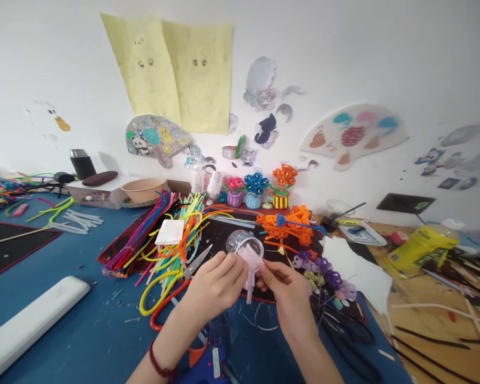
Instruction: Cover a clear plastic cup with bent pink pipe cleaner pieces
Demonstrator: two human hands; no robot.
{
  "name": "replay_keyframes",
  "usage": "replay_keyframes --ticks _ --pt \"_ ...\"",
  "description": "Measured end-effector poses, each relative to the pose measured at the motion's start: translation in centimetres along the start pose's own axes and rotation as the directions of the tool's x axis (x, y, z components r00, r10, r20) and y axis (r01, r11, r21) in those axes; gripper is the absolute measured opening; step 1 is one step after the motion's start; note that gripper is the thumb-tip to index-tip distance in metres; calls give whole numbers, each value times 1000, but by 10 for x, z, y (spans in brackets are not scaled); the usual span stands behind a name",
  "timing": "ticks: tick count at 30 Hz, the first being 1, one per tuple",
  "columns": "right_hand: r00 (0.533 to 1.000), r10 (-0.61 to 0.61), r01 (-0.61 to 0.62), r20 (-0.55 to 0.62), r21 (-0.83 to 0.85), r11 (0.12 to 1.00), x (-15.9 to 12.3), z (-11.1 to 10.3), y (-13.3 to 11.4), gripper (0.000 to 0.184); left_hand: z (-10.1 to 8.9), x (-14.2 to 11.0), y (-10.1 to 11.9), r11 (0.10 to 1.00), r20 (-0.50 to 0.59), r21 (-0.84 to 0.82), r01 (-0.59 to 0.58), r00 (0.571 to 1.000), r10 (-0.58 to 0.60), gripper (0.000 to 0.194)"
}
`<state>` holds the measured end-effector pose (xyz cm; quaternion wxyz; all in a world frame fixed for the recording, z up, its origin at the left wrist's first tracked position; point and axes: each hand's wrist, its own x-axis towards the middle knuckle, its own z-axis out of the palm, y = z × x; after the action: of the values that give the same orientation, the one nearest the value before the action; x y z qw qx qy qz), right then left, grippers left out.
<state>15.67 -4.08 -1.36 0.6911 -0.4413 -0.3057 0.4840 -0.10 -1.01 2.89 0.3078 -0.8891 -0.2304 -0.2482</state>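
Observation:
Between my two hands, above the dark mat (232, 220), is a bundle of pale pink ribbon-like strips (250, 258) with a thin whitish ring at its top. My left hand (220, 280), with a dark red band on its wrist, pinches the bundle's left side. The thumb and fingers of my right hand (286, 285) close on its right side. Strip ends hang down between the hands. Just behind them sits a clear round plastic piece (237, 240). Scissors (199, 262) with yellow and red handles lie left of my left hand, partly covered by it.
Colourful pipe cleaners (144, 242) are piled to the left, under a white paper square (169, 232). Orange pipe-cleaner flowers (290, 226) and purple ones (324, 272) lie right. Small potted flowers (256, 191) line the wall. A long white case (36, 322) lies front left.

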Motion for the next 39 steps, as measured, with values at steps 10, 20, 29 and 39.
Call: replay_keyframes --ticks 10,20,29,39 --pt "996 74 -82 56 157 984 1 0 -7 21 -1 6 4 998 -224 -15 -65 973 60 26" --pt "998 -27 26 50 28 999 3 -2 -6 23 -4 8 3 990 -179 -138 3 984 -28 27" --pt "970 -239 224 -46 -214 951 20 -13 -23 33 -6 17 -29 264 427 -814 517 842 -331 12" --pt "861 -36 208 507 -288 935 27 39 -87 24 -9 26 -68 -334 469 -862 382 851 -237 25"
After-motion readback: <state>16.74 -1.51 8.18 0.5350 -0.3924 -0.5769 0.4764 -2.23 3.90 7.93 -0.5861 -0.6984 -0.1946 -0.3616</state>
